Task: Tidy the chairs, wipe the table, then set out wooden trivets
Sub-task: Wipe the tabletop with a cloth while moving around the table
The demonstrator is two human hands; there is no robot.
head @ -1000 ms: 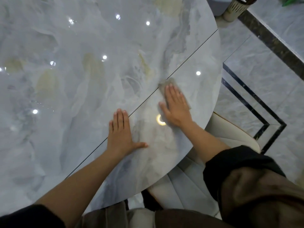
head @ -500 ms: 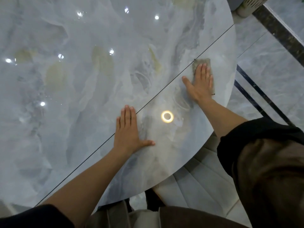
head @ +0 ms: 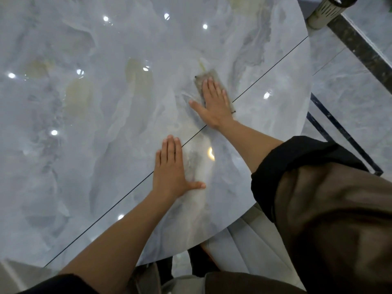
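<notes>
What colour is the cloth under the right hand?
The cloth is greyish-brown, seen in the head view.

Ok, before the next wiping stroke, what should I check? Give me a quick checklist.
1. The cloth lies flat under the right hand: ok.
2. Fingers straight, pressing it down: ok.
3. The left hand rests flat on the table, apart from the cloth: ok.
4. The cloth sits well inside the table's edge: ok.
5. The chair seat is partly under the edge: ok.
6. Wooden trivets within reach: cannot tell, none in view.
</notes>
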